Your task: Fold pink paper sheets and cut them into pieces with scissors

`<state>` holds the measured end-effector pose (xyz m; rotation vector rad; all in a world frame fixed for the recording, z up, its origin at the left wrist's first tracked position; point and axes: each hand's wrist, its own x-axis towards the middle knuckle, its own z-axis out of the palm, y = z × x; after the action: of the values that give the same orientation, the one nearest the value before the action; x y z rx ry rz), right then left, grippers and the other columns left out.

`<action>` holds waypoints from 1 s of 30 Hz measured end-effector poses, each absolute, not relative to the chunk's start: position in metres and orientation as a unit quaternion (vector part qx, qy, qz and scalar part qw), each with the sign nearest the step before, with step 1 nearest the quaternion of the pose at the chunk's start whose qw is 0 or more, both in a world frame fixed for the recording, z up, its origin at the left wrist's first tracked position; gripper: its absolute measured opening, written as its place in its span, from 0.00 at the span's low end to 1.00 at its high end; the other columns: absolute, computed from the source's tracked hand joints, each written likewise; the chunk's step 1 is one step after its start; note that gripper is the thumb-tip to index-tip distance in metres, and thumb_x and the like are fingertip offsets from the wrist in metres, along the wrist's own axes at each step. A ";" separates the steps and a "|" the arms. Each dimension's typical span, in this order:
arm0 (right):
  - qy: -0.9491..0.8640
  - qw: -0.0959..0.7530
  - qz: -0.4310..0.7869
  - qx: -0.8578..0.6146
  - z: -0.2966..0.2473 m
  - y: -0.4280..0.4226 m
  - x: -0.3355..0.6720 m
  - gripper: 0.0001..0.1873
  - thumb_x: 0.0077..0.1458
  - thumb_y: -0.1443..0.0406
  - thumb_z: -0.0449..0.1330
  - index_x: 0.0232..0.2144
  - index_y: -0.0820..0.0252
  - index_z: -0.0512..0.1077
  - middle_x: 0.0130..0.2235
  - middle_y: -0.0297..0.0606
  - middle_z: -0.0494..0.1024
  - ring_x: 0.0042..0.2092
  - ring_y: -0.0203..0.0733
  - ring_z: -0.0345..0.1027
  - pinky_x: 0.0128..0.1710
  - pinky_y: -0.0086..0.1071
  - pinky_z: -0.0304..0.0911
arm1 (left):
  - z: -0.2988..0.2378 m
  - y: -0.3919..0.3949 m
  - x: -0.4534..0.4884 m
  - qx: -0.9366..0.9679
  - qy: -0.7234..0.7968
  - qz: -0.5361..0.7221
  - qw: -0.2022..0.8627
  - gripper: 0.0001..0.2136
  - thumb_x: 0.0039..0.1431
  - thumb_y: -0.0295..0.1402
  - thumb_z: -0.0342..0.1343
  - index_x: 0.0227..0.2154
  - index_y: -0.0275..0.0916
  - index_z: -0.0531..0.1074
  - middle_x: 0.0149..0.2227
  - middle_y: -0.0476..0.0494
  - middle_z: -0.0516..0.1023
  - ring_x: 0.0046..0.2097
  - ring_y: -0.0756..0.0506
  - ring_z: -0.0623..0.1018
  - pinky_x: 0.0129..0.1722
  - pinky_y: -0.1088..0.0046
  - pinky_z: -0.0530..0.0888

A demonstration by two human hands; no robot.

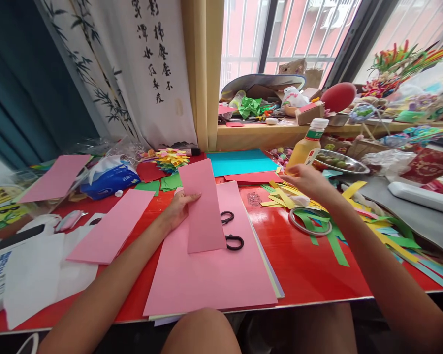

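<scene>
My left hand is closed on an upright folded sheet of pink paper, thumb across its front. Behind that sheet lie scissors, their black handles sticking out on the right while the blades are hidden. Under them rests a stack of large sheets with a pink one on top. My right hand hovers over cut paper strips, just in front of a bottle of yellow liquid. Its fingers reach left, slightly apart, and I see nothing held in them.
Folded pink paper and a blue tissue pack lie left. A tape roll sits among green strips on the red table. A metal bowl stands behind; turquoise paper lies at the back.
</scene>
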<state>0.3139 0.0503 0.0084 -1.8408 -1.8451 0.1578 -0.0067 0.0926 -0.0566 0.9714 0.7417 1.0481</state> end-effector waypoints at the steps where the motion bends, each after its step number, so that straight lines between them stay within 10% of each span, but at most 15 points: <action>1: -0.702 0.265 0.104 -0.653 0.008 0.050 0.288 0.21 0.54 0.52 0.49 0.34 0.63 0.71 0.36 0.47 0.74 0.38 0.46 0.69 0.37 0.41 0.64 | -0.058 0.093 -0.007 0.442 0.331 0.470 0.689 0.11 0.42 0.28 0.62 0.33 0.35 0.73 0.32 0.45 0.79 0.31 0.48 0.76 0.34 0.72 0.72; 6: -0.676 0.329 0.511 -0.418 -0.011 0.053 0.182 0.14 0.52 0.57 0.55 0.31 0.62 0.71 0.32 0.39 0.74 0.32 0.36 0.68 0.31 0.30 0.65 | -0.059 0.089 -0.003 0.490 0.328 0.450 0.670 0.16 0.42 0.32 0.62 0.36 0.34 0.72 0.36 0.42 0.78 0.33 0.46 0.77 0.36 0.68 0.72; 12: -0.591 0.416 0.494 -0.483 -0.048 0.060 0.169 0.12 0.47 0.61 0.58 0.19 0.62 0.64 0.19 0.29 0.63 0.19 0.28 0.55 0.18 0.25 0.53 | -0.064 0.093 0.001 0.534 0.363 0.528 0.551 0.15 0.45 0.38 0.60 0.35 0.35 0.69 0.38 0.43 0.76 0.34 0.47 0.75 0.35 0.70 0.71; 30: -0.498 0.469 0.585 -0.435 -0.052 0.061 0.179 0.09 0.54 0.66 0.49 0.25 0.62 0.66 0.24 0.34 0.70 0.23 0.31 0.65 0.22 0.26 0.62 | -0.064 0.094 -0.003 0.575 0.445 0.547 0.414 0.11 0.52 0.36 0.52 0.38 0.38 0.66 0.33 0.45 0.75 0.33 0.49 0.74 0.30 0.75 0.68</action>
<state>0.1785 0.0613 -0.0516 -1.0676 -1.2222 1.4349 -0.0031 0.0943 -0.0642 1.4460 1.1188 1.3758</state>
